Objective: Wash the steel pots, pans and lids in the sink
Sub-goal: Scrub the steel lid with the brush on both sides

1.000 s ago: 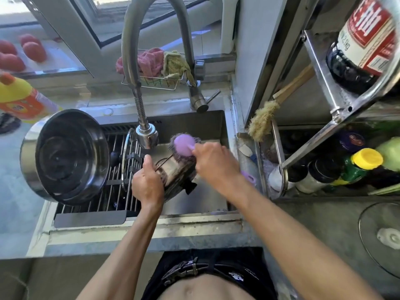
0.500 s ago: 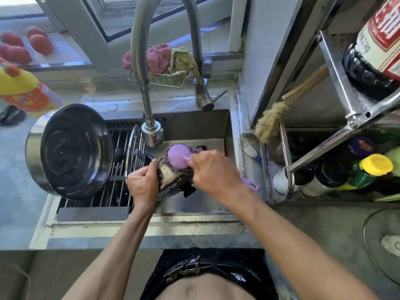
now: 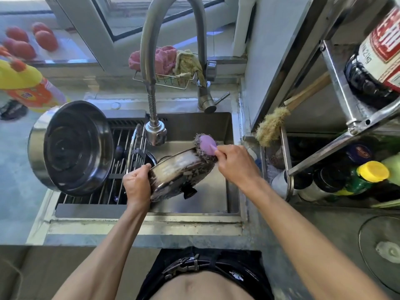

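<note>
Filling the middle of the view, the steel sink (image 3: 229,161) has a slatted drying rack (image 3: 104,191) across its left half, and a large steel pot (image 3: 71,148) lies tipped on its side on that rack, its dark inside facing the camera. A curved faucet (image 3: 151,68) arches over the basin, its spray head hanging just above the washing. Over the open right half of the basin, the left hand (image 3: 136,185) curls its fingers round the near left edge of a smaller steel pan (image 3: 180,173), held tilted, its side streaked with suds. The right hand (image 3: 234,164) pinches the purple handle of a steel-wool scrubber (image 3: 205,148), whose wiry pad touches the pan's far right rim. A thin lid (image 3: 135,148) stands on edge in the rack between the pot and the pan.
</note>
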### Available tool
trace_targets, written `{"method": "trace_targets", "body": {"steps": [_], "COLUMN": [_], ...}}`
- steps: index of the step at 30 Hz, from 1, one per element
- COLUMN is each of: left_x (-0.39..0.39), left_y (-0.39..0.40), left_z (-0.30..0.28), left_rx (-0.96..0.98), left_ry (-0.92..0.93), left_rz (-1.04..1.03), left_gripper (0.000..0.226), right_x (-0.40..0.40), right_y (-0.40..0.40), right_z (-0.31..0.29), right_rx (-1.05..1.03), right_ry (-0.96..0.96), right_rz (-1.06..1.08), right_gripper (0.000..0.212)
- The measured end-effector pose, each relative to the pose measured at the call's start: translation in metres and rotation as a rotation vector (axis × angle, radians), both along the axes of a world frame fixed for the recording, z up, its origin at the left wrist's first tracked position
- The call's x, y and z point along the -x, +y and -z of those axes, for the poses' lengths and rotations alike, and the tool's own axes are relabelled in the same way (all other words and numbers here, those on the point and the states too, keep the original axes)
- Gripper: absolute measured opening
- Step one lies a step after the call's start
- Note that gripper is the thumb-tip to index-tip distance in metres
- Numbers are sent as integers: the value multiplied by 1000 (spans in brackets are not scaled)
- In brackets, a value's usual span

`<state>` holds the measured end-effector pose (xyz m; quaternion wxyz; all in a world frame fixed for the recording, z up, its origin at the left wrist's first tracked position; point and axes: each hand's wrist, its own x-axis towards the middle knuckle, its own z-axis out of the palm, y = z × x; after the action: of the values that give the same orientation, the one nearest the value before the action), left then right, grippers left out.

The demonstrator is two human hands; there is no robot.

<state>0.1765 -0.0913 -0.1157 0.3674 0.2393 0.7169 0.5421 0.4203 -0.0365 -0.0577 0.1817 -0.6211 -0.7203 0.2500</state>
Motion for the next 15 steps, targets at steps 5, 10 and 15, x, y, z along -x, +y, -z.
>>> {"method": "trace_targets", "body": {"steps": [5, 10, 15], "left_x": [4, -6, -9], "left_y": [2, 7, 15], "left_z": [-1, -8, -18], "left_rx": [51, 37, 65], "left_ry": [-144, -244, 26], "left_rz": [38, 61, 343], "left_gripper": [23, 41, 46], "right_x": [4, -4, 1], "right_y": [7, 15, 9], "right_z": [-17, -23, -7], "right_rx": [-68, 148, 131], "right_ry": [339, 282, 346], "right_rz": [46, -80, -55], "right_gripper": [35, 37, 33]}}
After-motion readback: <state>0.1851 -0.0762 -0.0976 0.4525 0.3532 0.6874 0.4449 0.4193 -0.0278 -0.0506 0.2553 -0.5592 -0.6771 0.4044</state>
